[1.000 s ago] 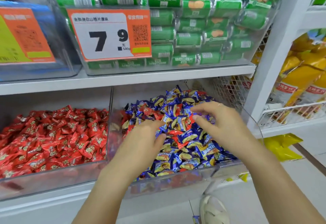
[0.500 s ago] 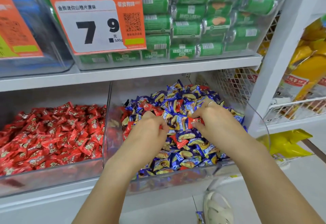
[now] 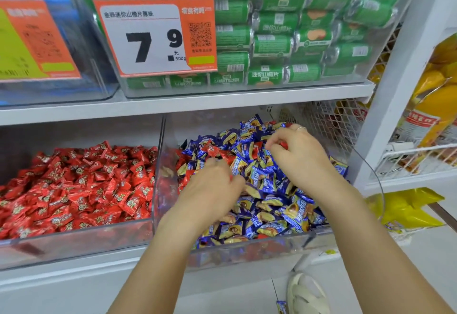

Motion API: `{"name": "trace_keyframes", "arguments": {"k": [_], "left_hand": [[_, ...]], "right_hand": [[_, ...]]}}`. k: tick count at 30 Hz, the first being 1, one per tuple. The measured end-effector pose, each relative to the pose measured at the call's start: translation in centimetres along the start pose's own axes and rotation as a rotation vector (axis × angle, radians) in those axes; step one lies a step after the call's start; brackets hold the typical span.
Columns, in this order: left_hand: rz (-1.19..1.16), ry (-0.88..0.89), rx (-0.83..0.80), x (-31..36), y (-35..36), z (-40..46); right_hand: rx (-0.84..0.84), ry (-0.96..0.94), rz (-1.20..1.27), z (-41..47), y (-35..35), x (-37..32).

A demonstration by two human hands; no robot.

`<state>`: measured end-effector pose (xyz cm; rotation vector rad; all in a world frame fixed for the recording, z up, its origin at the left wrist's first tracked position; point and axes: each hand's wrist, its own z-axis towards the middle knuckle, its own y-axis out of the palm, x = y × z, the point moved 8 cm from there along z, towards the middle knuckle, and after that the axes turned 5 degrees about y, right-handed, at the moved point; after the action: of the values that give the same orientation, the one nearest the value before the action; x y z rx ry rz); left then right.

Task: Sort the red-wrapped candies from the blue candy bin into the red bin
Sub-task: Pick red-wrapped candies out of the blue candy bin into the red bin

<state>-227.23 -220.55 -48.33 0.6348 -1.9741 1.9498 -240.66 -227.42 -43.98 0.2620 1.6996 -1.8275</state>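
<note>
— where are the hands sitting?
— both are working in the blue candy bin [image 3: 247, 255], lower centre of the frame. the left hand [image 3: 212, 190] is lying on the heap, fingers curled down into the wrappers; a sliver of red is peeking out at its edge, but i cannot tell whether it is gripping anything.
— and the other one?
— the right hand [image 3: 296, 158] is hovering further up the pile, thumb and fingertips pinching a red-wrapped candy [image 3: 283, 144]. a ring [image 3: 301, 128] is showing on one finger.
— any more red ones in there?
— a few red-wrapped candies [image 3: 212, 149] are lying among the blue ones toward the bin's upper left part. the red bin [image 3: 74, 247] is standing just beside it, at the lower left of the frame, heaped with red wrappers.
— and above?
— green packets [image 3: 279, 49] are filling a clear tub at upper centre, with a price tag [image 3: 153, 36] reading 7.9 in front.
</note>
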Motion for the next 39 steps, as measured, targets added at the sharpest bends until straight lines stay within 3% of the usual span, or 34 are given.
{"name": "trace_keyframes", "arguments": {"k": [5, 9, 14, 25, 28, 31, 39], "left_hand": [[0.136, -0.160, 0.195, -2.2, -3.0, 2.0], [0.193, -0.170, 0.265, -1.9, -3.5, 3.4], [0.174, -0.110, 0.106, -2.0, -0.5, 5.4], [0.186, -0.028, -0.188, -2.1, 1.9, 3.9], [0.111, -0.037, -0.204, -2.0, 2.7, 3.3], [0.122, -0.025, -0.159, -1.7, 2.5, 2.8], [0.046, 0.088, 0.191, -0.5, -2.3, 0.8]], "right_hand": [[0.128, -0.054, -0.097, 2.0, 0.8, -1.7], [-0.041, -0.116, -0.218, 3.1, 3.4, -1.4], [-0.258, -0.143, -0.369, 2.3, 5.8, -1.0], [-0.301, -0.205, -0.358, 1.2, 6.7, -1.7], [-0.295, -0.204, -0.294, 1.1, 5.9, -1.5], [-0.308, -0.174, -0.205, 0.7, 5.0, -1.0], [-0.105, -0.080, 0.051, -0.4, -0.1, 0.9]]}}
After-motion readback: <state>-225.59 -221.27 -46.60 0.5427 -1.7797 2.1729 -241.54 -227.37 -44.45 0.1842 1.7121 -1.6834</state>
